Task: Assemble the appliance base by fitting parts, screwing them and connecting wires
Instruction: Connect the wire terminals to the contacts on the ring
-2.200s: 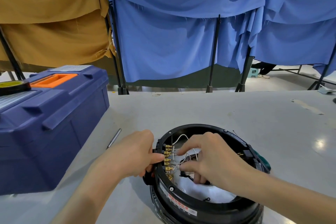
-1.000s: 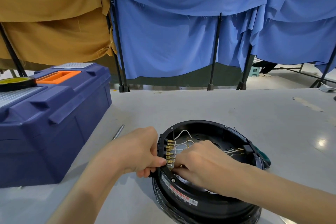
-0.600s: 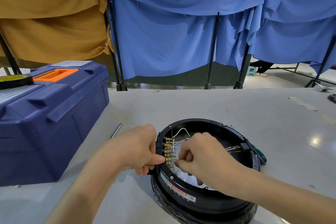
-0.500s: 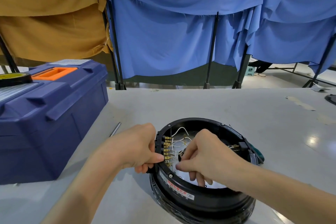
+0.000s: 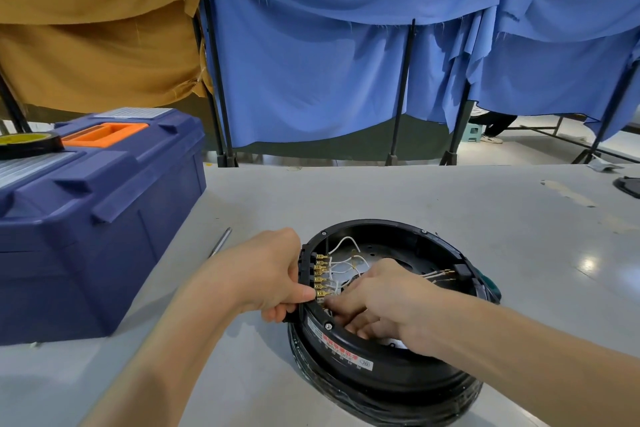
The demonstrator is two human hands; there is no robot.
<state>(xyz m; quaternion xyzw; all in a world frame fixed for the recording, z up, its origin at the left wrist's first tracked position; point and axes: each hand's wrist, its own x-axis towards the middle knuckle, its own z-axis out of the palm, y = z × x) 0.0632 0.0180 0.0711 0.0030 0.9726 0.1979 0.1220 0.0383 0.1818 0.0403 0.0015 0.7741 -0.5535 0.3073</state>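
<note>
A round black appliance base [image 5: 398,362] lies open side up on the grey table [image 5: 381,198]. A row of brass terminals [image 5: 320,274] with thin white wires [image 5: 341,246] lines its left inner wall. My left hand [image 5: 266,274] grips the base's left rim from outside, thumb tip at the lowest terminals. My right hand [image 5: 377,298] reaches inside the base, and its fingertips pinch a white wire end at the lowest terminal. More wire ends [image 5: 438,274] lie loose at the right inner wall.
A large dark blue toolbox [image 5: 93,218] with an orange handle stands at the left, a tape roll [image 5: 27,144] on its lid. A thin metal rod [image 5: 220,242] lies between toolbox and base. Blue and ochre cloths [image 5: 311,80] hang behind the table.
My right hand has dropped from the middle terminals to the lowest one, fingers now pointing left at the terminal row. My left hand has kept its grip on the rim.
</note>
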